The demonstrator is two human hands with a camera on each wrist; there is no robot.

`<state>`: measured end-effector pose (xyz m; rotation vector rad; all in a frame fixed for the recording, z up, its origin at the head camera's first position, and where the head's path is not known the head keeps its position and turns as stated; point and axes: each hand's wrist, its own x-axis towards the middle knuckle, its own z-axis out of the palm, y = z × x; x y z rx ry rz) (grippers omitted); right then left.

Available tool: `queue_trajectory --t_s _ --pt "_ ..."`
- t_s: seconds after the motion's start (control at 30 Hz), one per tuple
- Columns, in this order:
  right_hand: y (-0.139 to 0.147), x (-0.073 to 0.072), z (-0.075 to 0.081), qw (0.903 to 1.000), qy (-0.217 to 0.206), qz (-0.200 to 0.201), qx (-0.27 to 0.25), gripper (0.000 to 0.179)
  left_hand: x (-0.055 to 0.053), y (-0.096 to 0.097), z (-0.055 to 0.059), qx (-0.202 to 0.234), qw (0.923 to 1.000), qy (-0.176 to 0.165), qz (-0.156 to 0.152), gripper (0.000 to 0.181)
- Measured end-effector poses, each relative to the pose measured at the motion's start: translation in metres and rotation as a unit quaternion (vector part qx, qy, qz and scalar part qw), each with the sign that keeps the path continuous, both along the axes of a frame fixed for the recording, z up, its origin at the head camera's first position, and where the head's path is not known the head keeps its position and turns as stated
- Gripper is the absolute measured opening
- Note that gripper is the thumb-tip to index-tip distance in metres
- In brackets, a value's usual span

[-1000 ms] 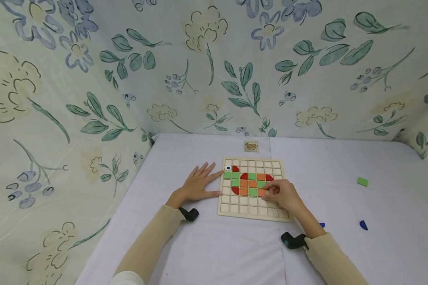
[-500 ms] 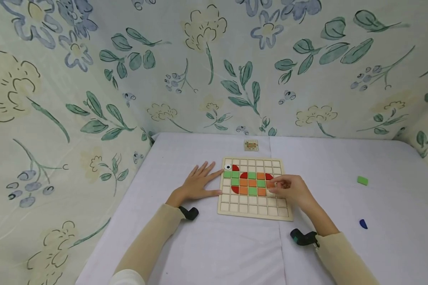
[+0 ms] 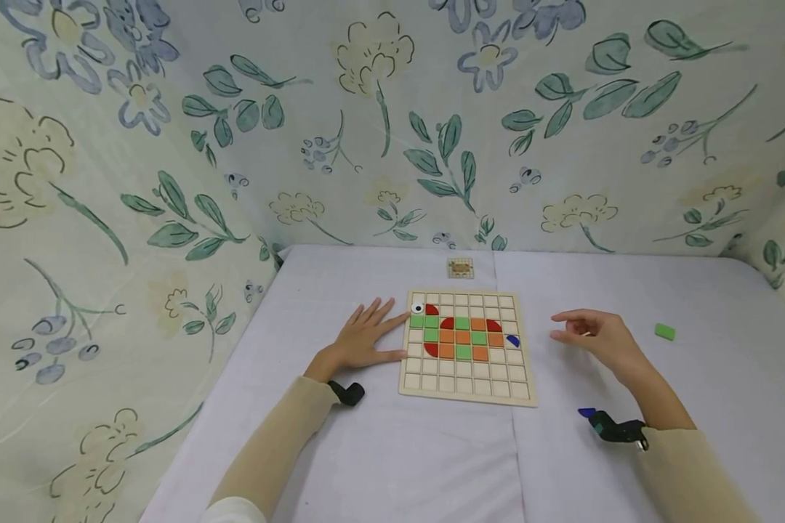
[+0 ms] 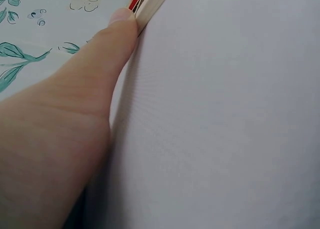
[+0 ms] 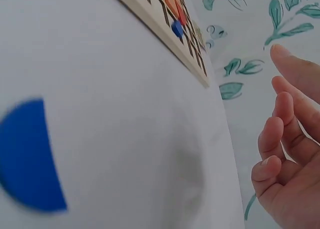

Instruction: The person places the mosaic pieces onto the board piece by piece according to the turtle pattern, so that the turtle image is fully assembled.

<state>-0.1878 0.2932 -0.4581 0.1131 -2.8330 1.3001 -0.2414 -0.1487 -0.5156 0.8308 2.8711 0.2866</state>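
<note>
My left hand (image 3: 361, 340) lies flat on the cloth with fingers spread. Its thumb and index fingertip touch the left edge of a wooden grid board (image 3: 456, 385). The thumb also shows at that edge in the left wrist view. Green, orange and red tiles fill several cells, and a white eye disc (image 3: 418, 309) sits at the upper left. An orange tile (image 3: 495, 339) lies beside a blue half-round tile (image 3: 512, 340) in the right column. Right of the board, my right hand (image 3: 598, 341) hovers over the cloth with loosely bent fingers and nothing between them.
A green tile (image 3: 664, 332) lies on the cloth at the right. Near the right wrist camera lies another blue half-round tile (image 3: 586, 412), large in the right wrist view. A small pattern card (image 3: 460, 268) lies behind the board. Floral fabric (image 3: 392, 131) hangs behind the table.
My right hand has lifted off the board and moved right. The orange tile and the blue half-round tile in the right columns are now uncovered. The left hand has stayed still.
</note>
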Motion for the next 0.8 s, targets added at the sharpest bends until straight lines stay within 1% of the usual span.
queue_trajectory --t_s 0.17,0.33,0.5,0.67,0.73,0.8 --pt "0.035 0.003 0.0 0.9993 -0.008 -0.035 0.01 0.055 0.001 0.0 0.0 0.005 1.0 -0.003 0.001 0.087" --pt "0.071 0.009 -0.002 0.9973 -0.027 -0.066 -0.015 0.06 0.001 0.0 -0.002 0.011 0.9999 0.003 -0.002 0.087" --pt "0.102 0.013 -0.003 0.9944 -0.042 -0.092 -0.032 0.056 0.001 0.0 0.0 0.009 1.0 0.001 -0.003 0.087" --pt "0.132 0.015 -0.007 0.9891 -0.058 -0.122 -0.058 0.035 0.002 0.001 0.002 0.01 0.9999 -0.002 -0.002 0.087" --pt "0.141 0.015 -0.009 0.9863 -0.061 -0.137 -0.067 0.022 0.002 0.001 0.002 0.011 0.9999 -0.004 -0.001 0.087" --pt "0.15 0.015 -0.013 0.9843 -0.063 -0.147 -0.074 0.014 0.002 0.001 0.003 0.014 0.9999 -0.005 -0.002 0.087"
